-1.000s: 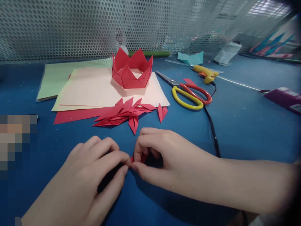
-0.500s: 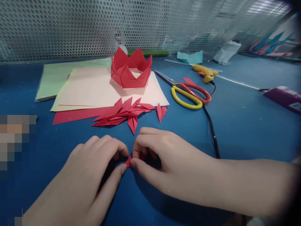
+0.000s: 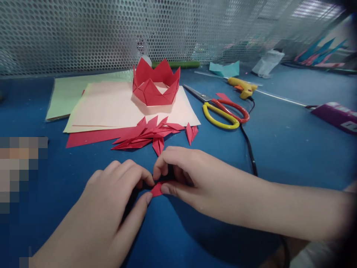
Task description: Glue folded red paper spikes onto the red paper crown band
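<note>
A small folded red paper piece (image 3: 157, 189) lies between my hands near the front of the blue table. My left hand (image 3: 119, 201) pinches its left end between thumb and forefinger. From the right, my right hand (image 3: 192, 175) has its thumb on the piece, with fingers curled behind it and partly hidden. Just beyond is a pile of folded red pieces (image 3: 147, 133), with another small red piece (image 3: 191, 133) to its right. A red pointed paper ring (image 3: 157, 97) stands on pale paper sheets (image 3: 103, 106).
Scissors (image 3: 221, 115) with red and yellow handles lie right of the sheets. Behind them are a yellow glue gun (image 3: 242, 87) and its black cable. A purple object (image 3: 336, 117) is at far right. Perforated metal (image 3: 97, 33) backs the table.
My right thumb has moved slightly right along the red piece, so more of it shows. The right hand's fingers have shifted a little up and left.
</note>
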{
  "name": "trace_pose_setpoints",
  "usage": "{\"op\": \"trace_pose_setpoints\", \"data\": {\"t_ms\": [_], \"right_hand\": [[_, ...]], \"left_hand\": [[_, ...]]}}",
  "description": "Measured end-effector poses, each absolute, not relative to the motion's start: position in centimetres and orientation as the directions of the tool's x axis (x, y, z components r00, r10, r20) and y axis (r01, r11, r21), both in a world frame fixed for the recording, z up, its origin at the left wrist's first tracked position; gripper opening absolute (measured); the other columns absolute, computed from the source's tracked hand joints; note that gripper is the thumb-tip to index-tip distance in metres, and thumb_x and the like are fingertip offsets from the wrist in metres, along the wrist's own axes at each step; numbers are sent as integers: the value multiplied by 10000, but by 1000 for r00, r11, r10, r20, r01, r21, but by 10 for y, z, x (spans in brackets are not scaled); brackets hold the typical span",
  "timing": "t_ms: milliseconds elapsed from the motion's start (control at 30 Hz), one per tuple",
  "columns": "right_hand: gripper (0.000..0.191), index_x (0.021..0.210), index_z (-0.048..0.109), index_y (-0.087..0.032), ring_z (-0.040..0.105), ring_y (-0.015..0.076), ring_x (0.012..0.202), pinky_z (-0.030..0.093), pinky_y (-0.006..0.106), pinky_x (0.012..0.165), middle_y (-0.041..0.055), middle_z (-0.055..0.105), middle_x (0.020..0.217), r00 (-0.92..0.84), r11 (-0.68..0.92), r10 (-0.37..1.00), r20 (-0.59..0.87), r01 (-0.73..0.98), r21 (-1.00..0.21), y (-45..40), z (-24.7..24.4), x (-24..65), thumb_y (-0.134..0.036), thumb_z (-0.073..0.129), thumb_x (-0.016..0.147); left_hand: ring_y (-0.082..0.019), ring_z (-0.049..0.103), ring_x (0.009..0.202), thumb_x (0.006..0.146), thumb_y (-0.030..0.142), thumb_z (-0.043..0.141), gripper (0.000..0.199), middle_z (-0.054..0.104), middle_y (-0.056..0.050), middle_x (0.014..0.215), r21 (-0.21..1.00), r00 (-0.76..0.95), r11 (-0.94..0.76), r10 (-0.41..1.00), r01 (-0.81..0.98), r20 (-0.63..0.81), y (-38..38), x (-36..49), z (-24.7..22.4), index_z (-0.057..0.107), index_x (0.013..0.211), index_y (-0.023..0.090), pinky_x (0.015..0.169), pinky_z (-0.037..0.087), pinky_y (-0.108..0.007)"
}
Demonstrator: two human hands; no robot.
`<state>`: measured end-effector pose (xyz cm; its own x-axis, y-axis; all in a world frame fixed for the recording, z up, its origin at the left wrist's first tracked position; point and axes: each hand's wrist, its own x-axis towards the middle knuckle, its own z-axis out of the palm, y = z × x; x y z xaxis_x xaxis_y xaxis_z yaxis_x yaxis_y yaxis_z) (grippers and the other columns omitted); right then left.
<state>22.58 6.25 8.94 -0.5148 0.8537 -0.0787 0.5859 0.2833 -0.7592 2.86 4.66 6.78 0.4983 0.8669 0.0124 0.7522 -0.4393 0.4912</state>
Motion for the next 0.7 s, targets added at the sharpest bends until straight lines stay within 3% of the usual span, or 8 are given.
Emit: {"op": "trace_pose_setpoints", "data": {"t_ms": [200, 333, 533, 700], "right_hand": [[232, 854, 612, -176, 497, 41, 588, 390, 144, 555, -56, 607, 734, -546, 258, 830, -113, 556, -790, 64, 92, 227, 13, 533, 746], [263, 908, 652, -162, 505, 50, 605, 409, 151, 563, -29, 618, 783, -599, 321, 796, -92, 546, -774, 66, 95, 230, 13, 532, 753], [148, 964, 687, -143, 551, 92, 711, 466, 202, 659, 41, 582, 879, -687, 562, 720, 98, 493, -664, 69, 87, 232, -181, 580, 868], [93, 888, 684, -157, 584, 121, 838, 479, 228, 745, 45, 606, 958, -682, 594, 721, 125, 514, -619, 66, 81, 230, -171, 595, 865]], "left_hand": [[-201, 503, 782, 889, 340, 411, 118, 588, 31, 856, 491, 502, -446, 864, 748, 19, 44, 30, 69, 520, 880, 296, 656, 371, -346], [-204, 498, 783, 888, 315, 411, 114, 588, 20, 853, 496, 505, -452, 862, 741, 31, 44, 29, 70, 517, 865, 280, 658, 372, -345], [-194, 481, 731, 904, 311, 396, 134, 564, 19, 805, 489, 517, -466, 855, 737, 37, 46, 29, 71, 491, 823, 262, 631, 366, -342], [-187, 483, 720, 904, 319, 416, 119, 554, 23, 795, 468, 530, -497, 845, 730, 70, 44, 26, 67, 485, 829, 258, 628, 362, -336]]}}
